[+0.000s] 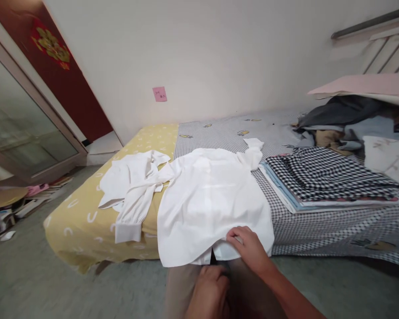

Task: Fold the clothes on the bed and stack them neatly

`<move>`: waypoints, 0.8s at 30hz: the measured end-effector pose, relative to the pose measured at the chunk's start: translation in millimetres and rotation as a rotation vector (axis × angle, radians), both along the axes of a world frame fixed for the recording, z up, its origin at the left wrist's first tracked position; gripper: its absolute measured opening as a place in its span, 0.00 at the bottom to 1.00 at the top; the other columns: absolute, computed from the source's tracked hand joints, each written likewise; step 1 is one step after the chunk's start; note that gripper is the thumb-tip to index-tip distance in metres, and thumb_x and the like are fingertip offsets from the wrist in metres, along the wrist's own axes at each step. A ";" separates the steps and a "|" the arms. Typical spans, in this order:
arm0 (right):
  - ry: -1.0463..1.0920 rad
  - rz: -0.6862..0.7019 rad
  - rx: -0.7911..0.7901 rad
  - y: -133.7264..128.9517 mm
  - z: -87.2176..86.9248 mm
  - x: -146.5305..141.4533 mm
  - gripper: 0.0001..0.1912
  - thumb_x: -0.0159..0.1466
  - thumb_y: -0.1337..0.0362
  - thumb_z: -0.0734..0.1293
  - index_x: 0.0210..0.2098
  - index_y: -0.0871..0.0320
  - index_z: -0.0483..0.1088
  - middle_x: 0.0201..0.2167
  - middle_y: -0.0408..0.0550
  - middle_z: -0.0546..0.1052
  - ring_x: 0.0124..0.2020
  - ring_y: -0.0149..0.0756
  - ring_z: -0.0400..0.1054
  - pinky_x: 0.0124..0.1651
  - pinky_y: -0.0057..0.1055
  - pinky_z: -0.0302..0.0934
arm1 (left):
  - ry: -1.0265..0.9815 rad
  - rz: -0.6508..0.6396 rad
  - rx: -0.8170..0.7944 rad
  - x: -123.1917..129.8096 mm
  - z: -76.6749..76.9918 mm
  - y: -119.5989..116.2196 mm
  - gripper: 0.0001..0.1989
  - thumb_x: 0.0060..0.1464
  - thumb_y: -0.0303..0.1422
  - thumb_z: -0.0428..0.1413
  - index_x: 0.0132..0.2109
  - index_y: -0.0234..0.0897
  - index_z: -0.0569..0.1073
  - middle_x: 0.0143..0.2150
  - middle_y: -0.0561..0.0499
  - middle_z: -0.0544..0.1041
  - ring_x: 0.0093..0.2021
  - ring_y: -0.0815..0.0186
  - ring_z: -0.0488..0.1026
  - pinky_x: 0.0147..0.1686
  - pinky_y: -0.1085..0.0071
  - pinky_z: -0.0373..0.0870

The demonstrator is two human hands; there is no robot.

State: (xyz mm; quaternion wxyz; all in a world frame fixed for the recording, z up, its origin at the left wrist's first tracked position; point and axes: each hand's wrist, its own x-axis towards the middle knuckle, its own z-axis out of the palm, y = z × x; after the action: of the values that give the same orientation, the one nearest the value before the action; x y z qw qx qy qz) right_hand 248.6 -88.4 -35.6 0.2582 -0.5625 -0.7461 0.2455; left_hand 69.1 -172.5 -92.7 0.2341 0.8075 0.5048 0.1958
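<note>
A white shirt [216, 190] lies spread across the edge of the bed, its lower hem hanging over the front. One long sleeve stretches left onto the yellow sheet, while a bunched part sticks out at the upper right. My right hand [246, 243] pinches the hem between thumb and fingers, right of the gap in the hem. Below that gap, over my lap, my left hand [211, 285] is curled closed; whatever its fingers may hold is hidden. Another white garment [124, 175] lies crumpled to the left, partly under the sleeve.
Folded clothes, topped by a black-and-white checked cloth [319, 173], lie right of the shirt. Behind them are heaped clothes [342, 115] and a pale cushion [387, 159]. The bed has a yellow sheet [86, 226] beside a checked one. Various items [16, 208] sit on the floor at left.
</note>
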 end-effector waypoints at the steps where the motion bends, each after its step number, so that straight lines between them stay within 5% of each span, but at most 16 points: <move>1: 0.032 -0.012 -0.007 5.2 3.6 1.5 0.12 0.67 0.59 0.61 0.32 0.52 0.74 0.34 0.46 0.80 0.42 0.43 0.70 0.45 0.38 0.60 | 0.013 0.018 0.067 -3.0 2.1 3.2 0.11 0.58 0.28 0.53 0.42 0.44 0.79 0.53 0.43 0.78 0.52 0.54 0.74 0.51 0.57 0.72; 5: -0.085 -0.127 0.108 23.9 9.9 2.9 0.12 0.68 0.59 0.61 0.33 0.52 0.75 0.35 0.48 0.78 0.42 0.43 0.69 0.46 0.37 0.57 | 0.295 -0.002 0.244 -14.6 17.6 21.2 0.19 0.62 0.25 0.50 0.56 0.45 0.74 0.67 0.44 0.68 0.66 0.52 0.63 0.63 0.48 0.64; 10: -0.262 -0.191 0.064 36.5 -2.4 2.5 0.13 0.65 0.69 0.61 0.46 0.53 0.72 0.38 0.46 0.80 0.42 0.40 0.72 0.47 0.37 0.54 | 0.597 0.166 0.082 -21.1 41.8 31.9 0.27 0.63 0.24 0.45 0.68 0.42 0.62 0.68 0.43 0.67 0.66 0.53 0.64 0.62 0.49 0.65; 13: -0.289 -0.202 0.110 24.1 -14.4 6.6 0.23 0.61 0.75 0.61 0.54 0.53 0.68 0.44 0.48 0.80 0.47 0.42 0.71 0.55 0.44 0.54 | 0.580 0.217 0.001 -19.5 53.3 32.9 0.24 0.63 0.23 0.42 0.62 0.37 0.69 0.62 0.43 0.73 0.63 0.54 0.68 0.60 0.52 0.66; 15: -0.303 -0.188 0.267 6.4 -21.1 10.1 0.20 0.62 0.74 0.61 0.51 0.53 0.70 0.52 0.51 0.78 0.55 0.44 0.68 0.63 0.50 0.48 | 0.552 0.244 -0.026 -17.6 57.8 34.3 0.21 0.63 0.23 0.42 0.54 0.35 0.75 0.58 0.42 0.76 0.61 0.52 0.69 0.59 0.51 0.65; 19: -0.347 0.098 0.470 -27.2 -34.5 12.0 0.11 0.60 0.61 0.71 0.43 0.48 0.73 0.64 0.45 0.69 0.68 0.53 0.54 0.69 0.58 0.36 | 0.455 0.272 -0.055 -14.1 60.7 38.7 0.18 0.63 0.23 0.43 0.45 0.36 0.78 0.49 0.43 0.80 0.55 0.51 0.73 0.57 0.49 0.64; 21: -0.414 0.126 0.422 -32.7 -43.0 7.6 0.18 0.55 0.59 0.76 0.44 0.47 0.74 0.66 0.46 0.67 0.67 0.58 0.54 0.65 0.59 0.43 | 0.379 0.314 -0.032 -13.1 59.2 39.8 0.17 0.63 0.24 0.44 0.44 0.38 0.78 0.48 0.44 0.80 0.54 0.51 0.74 0.56 0.49 0.64; 24: -0.420 -0.003 0.347 -27.1 -51.9 -1.8 0.07 0.58 0.65 0.74 0.36 0.50 0.76 0.54 0.48 0.76 0.55 0.51 0.67 0.53 0.48 0.56 | 0.263 0.397 0.028 -16.6 47.8 37.8 0.17 0.65 0.26 0.44 0.43 0.41 0.77 0.45 0.47 0.81 0.50 0.54 0.76 0.52 0.53 0.67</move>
State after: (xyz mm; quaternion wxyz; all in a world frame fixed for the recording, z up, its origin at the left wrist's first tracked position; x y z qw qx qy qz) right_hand 246.8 -115.5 -87.6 0.1908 -0.5496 -0.8133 -0.0087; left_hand 52.5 -134.7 -44.9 0.1120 0.7142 0.6770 0.1380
